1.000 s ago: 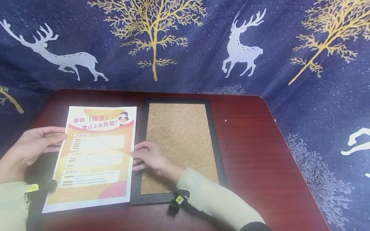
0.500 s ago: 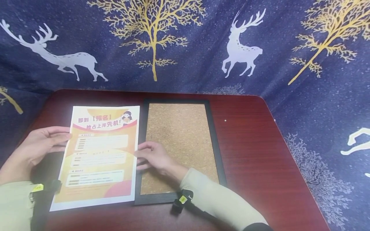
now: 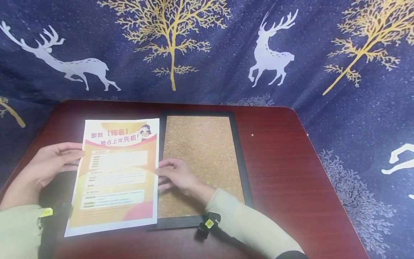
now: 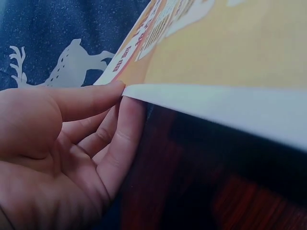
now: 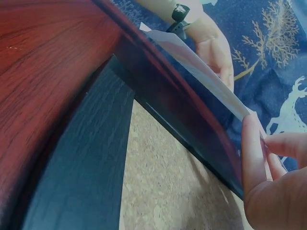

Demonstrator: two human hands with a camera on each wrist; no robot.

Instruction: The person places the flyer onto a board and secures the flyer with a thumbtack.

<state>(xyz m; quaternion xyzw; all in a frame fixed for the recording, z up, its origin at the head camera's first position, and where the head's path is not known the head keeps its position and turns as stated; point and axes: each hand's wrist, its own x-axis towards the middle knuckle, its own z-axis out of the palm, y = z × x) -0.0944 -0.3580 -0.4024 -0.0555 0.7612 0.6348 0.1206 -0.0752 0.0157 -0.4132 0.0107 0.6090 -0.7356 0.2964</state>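
A printed poster in yellow, pink and white is held up above the left side of the table. My left hand pinches its left edge, thumb on the printed face and fingers behind, as the left wrist view shows with the left hand close up. On the opposite edge, my right hand pinches the sheet between thumb and fingers. Beneath the right hand lies a cork board in a black frame. The poster's right edge overlaps the frame's left side in the head view.
The dark red wooden table carries the board, and a tiny white speck lies right of it. Behind the table hangs a blue cloth with white deer and yellow trees. Small devices are strapped to both wrists.
Both hands have shifted the poster steadily to the right, so its right edge now covers the board frame's left side. The board has stayed in place.
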